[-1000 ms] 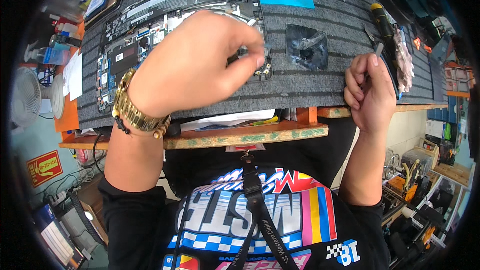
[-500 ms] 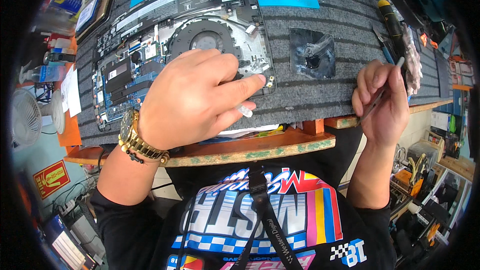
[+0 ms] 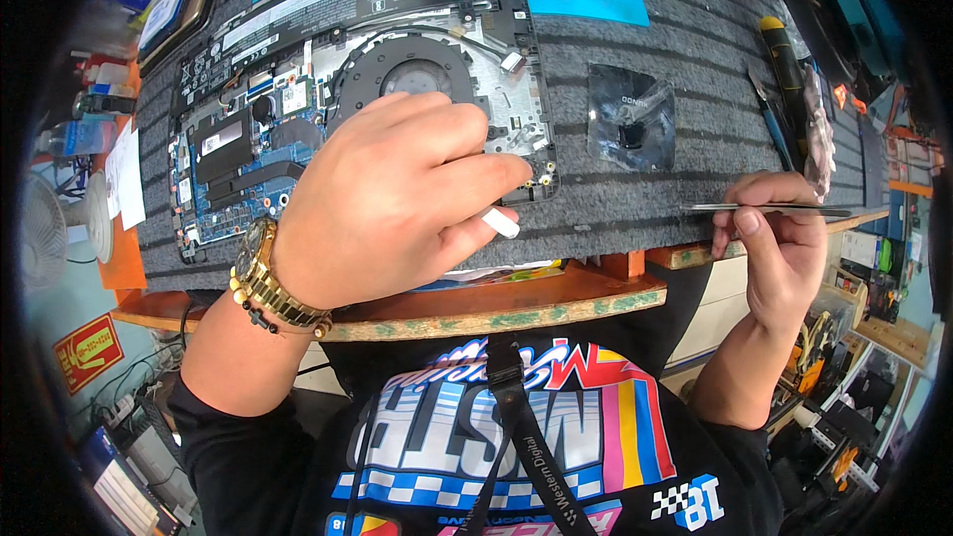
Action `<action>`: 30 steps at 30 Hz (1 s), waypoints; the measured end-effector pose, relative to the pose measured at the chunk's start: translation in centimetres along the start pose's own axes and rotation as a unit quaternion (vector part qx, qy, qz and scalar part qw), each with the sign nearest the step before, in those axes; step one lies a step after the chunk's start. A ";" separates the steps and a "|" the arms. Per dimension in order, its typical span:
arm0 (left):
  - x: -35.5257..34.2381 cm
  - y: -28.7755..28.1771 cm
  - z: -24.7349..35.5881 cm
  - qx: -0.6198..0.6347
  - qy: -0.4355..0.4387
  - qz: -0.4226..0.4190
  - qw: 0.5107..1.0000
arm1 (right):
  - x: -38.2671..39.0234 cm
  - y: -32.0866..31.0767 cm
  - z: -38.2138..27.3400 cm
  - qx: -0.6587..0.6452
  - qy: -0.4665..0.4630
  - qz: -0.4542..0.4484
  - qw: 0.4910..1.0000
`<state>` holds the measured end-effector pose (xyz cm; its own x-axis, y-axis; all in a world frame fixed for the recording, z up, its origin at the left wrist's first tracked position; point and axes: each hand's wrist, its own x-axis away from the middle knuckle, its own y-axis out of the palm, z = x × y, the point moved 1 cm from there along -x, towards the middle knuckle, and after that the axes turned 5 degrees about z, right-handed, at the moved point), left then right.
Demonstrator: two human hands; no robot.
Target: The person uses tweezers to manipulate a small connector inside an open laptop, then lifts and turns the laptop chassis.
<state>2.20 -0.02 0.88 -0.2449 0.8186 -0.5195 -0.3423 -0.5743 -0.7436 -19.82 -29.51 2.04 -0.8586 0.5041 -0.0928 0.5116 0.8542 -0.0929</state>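
My left hand, over the laptop, grips a white bit; my right hand (farther off) pinches a tool sideways

Lighting is bright, with fisheye bending and blackened corners.

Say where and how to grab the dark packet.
Best guess: pinch the packet at its right edge, fingers low, coming from the right. It lies flat on the mat, and the laptop sits close on its left.
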 end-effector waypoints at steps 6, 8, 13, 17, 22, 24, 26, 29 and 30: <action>-0.1 0.4 0.2 0.002 -0.008 -0.004 1.000 | -0.5 7.2 0.1 -0.079 0.018 -0.072 0.994; 0.0 0.4 0.4 -0.002 -0.007 -0.010 1.000 | -1.2 8.7 0.4 -0.040 0.013 -0.083 0.996; 0.2 0.3 0.4 -0.013 0.003 -0.018 1.000 | -1.9 10.1 1.0 -0.055 0.014 -0.072 0.996; 0.3 0.4 0.4 -0.010 0.009 -0.027 1.000 | -2.0 10.1 1.2 0.004 -0.008 -0.075 0.997; 0.3 0.4 0.6 -0.022 0.015 -0.027 0.999 | -2.4 10.1 1.3 0.063 -0.036 -0.096 0.993; 0.3 0.5 0.7 -0.020 0.014 -0.030 0.999 | -2.5 10.2 1.3 0.060 -0.033 -0.095 0.993; 0.4 0.5 0.8 -0.019 0.013 -0.033 0.999 | -2.5 10.4 1.2 0.056 -0.028 -0.092 0.994; 0.4 0.4 0.8 -0.022 0.011 -0.039 0.999 | -2.6 10.6 1.1 0.051 -0.018 -0.089 0.995; 0.4 0.4 0.9 -0.022 0.009 -0.040 0.999 | -2.7 10.7 1.0 0.053 -0.013 -0.089 0.995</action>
<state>1.16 0.03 0.78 -0.2020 0.8625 -0.4640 -0.3195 -0.5059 -0.8013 -12.04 -21.87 0.26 -0.9352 0.3420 -0.0921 0.3540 0.9104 -0.2140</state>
